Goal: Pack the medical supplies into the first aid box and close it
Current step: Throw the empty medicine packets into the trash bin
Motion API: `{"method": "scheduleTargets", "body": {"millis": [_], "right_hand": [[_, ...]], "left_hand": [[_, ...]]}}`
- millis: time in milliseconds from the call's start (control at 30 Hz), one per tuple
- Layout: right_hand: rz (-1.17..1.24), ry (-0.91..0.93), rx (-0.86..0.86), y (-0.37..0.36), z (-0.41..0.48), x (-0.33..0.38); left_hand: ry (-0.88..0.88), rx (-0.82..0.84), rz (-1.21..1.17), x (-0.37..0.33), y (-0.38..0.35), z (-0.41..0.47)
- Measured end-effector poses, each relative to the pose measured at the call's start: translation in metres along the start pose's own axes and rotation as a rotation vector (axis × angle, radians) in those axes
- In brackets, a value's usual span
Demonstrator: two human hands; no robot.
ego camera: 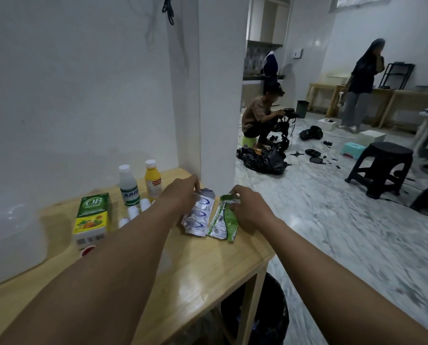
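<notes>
Each grip pinches thin foil, the left hand [180, 195] on the silver blister strip [199, 216], the right hand [249, 210] on the green strip [224, 220] just beside it near the table [208, 270] edge, so either may slip to the floor [332, 232], or the left forearm may topple the small white bottles [133, 211].

Setting: room in a home, doubling as workspace. Evidence: marble-pattern floor [332, 232]; kitchen nook at rear with cupboards [267, 21] and tiled backsplash [254, 62]; plastic stool [382, 168]; wooden tables [412, 97] along the wall; gear [312, 153] strewn on the floor.
</notes>
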State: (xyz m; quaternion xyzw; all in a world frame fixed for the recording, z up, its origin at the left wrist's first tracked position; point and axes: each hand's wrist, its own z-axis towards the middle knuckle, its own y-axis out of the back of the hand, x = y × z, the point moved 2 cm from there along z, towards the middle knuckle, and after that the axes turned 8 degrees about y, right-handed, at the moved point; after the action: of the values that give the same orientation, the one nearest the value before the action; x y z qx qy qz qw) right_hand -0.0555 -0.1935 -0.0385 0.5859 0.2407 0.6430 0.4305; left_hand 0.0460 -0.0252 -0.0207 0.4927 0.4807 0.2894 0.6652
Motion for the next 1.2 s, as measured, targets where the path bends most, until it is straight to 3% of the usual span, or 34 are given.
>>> {"method": "scheduleTargets", "body": {"millis": [133,500,867,1200], "right_hand": [[0.138,-0.034,-0.087,0.017,0.003,-0.004],[0.302,-0.007,-0.328,0.094,0.003,-0.007],[0.260,0.134,-0.368,0.164,0.020,-0.032],[0.256,0.080,-0.393,0.164,0.024,-0.088]], "left_hand": [[-0.024,-0.027,-0.264,-0.010,0.010,0.002],[-0.111,-0.127,-0.617,-0.049,0.054,0.012],[-0.222,-0.176,-0.609,-0.108,0.076,0.041],[-0.222,-0.097,-0.673,-0.149,0.046,0.084]]}}
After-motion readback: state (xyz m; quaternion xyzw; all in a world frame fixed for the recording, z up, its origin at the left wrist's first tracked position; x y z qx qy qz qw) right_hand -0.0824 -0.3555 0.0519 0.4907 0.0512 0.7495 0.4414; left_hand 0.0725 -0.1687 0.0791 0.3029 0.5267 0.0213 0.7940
